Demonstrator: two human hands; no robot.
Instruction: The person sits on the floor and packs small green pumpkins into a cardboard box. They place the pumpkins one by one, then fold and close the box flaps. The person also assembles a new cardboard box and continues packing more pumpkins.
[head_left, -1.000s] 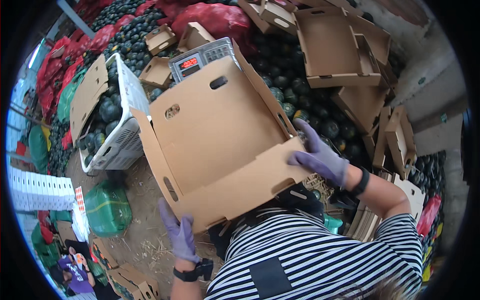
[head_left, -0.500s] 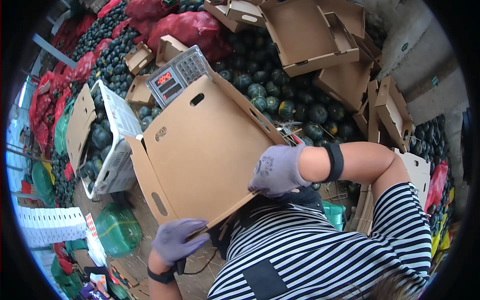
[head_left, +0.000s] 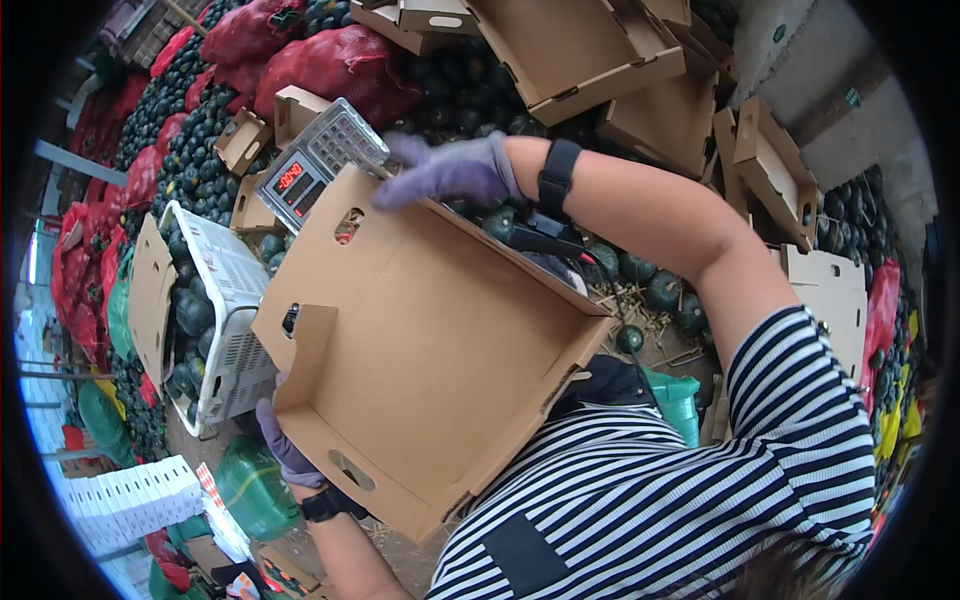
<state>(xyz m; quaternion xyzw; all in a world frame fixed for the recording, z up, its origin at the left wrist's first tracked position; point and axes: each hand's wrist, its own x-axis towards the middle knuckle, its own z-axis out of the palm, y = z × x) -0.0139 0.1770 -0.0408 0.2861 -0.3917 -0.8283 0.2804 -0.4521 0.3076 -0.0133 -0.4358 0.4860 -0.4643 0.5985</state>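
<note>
A brown cardboard box tray (head_left: pixel 430 340), partly folded, is tilted in front of my body. Its near and left walls stand up, while the far flap with a hand hole lies flatter. My left hand (head_left: pixel 287 447), in a purple-grey glove, grips the box's left wall; the fingers go out of sight behind the cardboard. My right hand (head_left: pixel 450 172), in a matching glove, is at the far right corner of the box. Its fingers are stretched out with the thumb apart, somewhat blurred. Just beyond them is a digital scale (head_left: pixel 322 160) with a lit red display.
A white plastic crate (head_left: pixel 225 310) of dark green squashes stands at left. Loose squashes (head_left: pixel 662 290) and more open cardboard trays (head_left: pixel 560 50) lie beyond. Red mesh sacks (head_left: pixel 340 75) fill the back. White folded cartons (head_left: pixel 130 500) stand at lower left.
The box has turned, and its near and left walls now stand up. My right hand has moved from the near edge to the far corner. My left hand has shifted along the left side.
</note>
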